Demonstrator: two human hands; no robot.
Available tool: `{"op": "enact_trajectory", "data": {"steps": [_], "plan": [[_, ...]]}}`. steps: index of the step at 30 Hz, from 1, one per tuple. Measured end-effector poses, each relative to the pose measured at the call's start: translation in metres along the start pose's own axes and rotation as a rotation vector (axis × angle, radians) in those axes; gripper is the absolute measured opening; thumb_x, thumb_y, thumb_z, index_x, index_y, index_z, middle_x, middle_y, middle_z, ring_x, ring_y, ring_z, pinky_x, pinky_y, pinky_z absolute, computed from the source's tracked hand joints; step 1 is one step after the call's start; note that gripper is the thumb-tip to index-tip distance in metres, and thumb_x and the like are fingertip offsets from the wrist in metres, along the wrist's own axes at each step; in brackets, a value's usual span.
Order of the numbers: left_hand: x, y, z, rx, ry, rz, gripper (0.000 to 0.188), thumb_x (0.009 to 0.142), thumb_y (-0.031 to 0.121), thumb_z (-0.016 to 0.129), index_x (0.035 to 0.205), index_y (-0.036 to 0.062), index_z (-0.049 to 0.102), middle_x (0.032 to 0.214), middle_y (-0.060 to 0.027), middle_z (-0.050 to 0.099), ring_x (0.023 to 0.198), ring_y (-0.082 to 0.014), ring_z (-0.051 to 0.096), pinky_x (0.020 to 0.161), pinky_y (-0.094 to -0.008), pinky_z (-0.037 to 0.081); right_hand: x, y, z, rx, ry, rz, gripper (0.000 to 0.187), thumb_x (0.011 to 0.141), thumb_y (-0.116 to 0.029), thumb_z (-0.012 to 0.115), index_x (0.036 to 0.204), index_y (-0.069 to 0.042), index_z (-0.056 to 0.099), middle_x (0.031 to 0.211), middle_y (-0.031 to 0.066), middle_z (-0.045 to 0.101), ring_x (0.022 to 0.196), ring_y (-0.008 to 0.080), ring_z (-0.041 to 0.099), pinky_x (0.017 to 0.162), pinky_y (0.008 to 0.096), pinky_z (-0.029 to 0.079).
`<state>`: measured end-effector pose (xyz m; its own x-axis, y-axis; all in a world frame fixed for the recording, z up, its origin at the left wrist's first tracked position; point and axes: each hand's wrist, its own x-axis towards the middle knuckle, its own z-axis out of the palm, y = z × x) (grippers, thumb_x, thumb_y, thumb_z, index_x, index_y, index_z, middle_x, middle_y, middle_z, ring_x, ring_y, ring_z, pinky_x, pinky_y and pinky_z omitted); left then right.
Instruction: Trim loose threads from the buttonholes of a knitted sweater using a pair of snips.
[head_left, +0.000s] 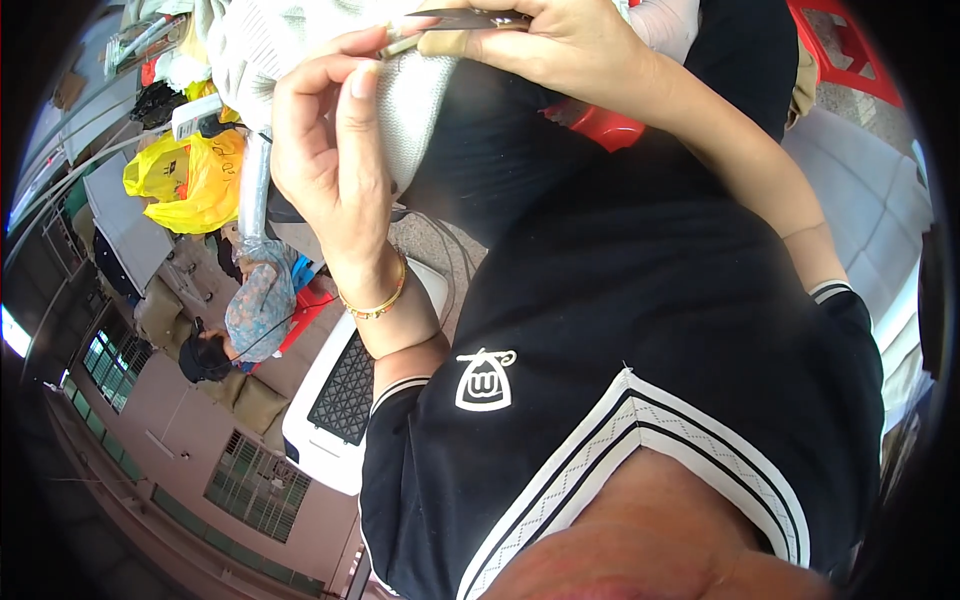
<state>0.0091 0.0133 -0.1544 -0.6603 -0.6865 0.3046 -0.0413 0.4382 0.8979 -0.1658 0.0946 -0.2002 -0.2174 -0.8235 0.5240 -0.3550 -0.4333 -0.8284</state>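
Observation:
A white knitted piece point(415, 105) lies over my lap at the top of the view. My left hand point(335, 150), with a beaded bracelet at the wrist, has its thumb and fingers closed at the edge of the knit. Close to those fingertips, my right hand point(560, 45) grips dark, pointed thread snips point(470, 18), the tip turned left. A tan cover wraps one finger of that hand. Between the hands a narrow pale strip shows, probably the knit's edge. Other fingers of the right hand are partly cut off by the upper border.
Yellow plastic bags point(190, 180) sit at the left beside a plastic-wrapped pole point(254, 185). A white appliance with a black grille point(345, 385) stands by my left elbow. Beyond it, another person point(260, 310) sits near a red stool. A red plastic chair point(850, 50) is at the upper right.

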Motion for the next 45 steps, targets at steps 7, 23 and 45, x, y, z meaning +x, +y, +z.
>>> {"op": "enact_trajectory", "data": {"steps": [7, 23, 45], "plan": [[0.001, -0.002, 0.001, 0.004, 0.037, -0.049, 0.008, 0.099, 0.003, 0.059, 0.103, -0.004, 0.06, 0.102, -0.011, 0.069, 0.094, -0.0118, 0.064, 0.088, -0.0248, 0.05, 0.004, -0.006, -0.004, 0.238, -0.123, 0.302, 0.02, 0.086, -0.003, 0.069, 0.105, 0.004, 0.068, 0.086, 0.0122, 0.066, 0.074, 0.0185, 0.064, 0.065, 0.0297, 0.05], [0.0, -0.003, 0.005, 0.135, 0.122, -0.07, 0.011, 0.099, 0.007, 0.062, 0.103, -0.0042, 0.061, 0.094, -0.0078, 0.07, 0.086, -0.0087, 0.065, 0.08, -0.0222, 0.052, -0.012, -0.007, -0.007, -0.496, 0.085, -0.282, 0.027, 0.08, -0.012, 0.074, 0.104, -0.001, 0.068, 0.096, 0.0102, 0.061, 0.088, 0.0266, 0.063, 0.075, 0.034, 0.052], [-0.004, -0.006, 0.002, 0.077, 0.082, -0.054, 0.013, 0.099, 0.006, 0.06, 0.105, -0.0057, 0.059, 0.1, -0.0115, 0.068, 0.089, -0.0135, 0.065, 0.086, -0.026, 0.053, 0.003, -0.03, -0.012, -0.896, -0.054, -0.328, 0.02, 0.079, -0.013, 0.063, 0.094, 0.0, 0.066, 0.085, 0.0056, 0.057, 0.081, 0.0208, 0.061, 0.064, 0.0305, 0.05]]}}
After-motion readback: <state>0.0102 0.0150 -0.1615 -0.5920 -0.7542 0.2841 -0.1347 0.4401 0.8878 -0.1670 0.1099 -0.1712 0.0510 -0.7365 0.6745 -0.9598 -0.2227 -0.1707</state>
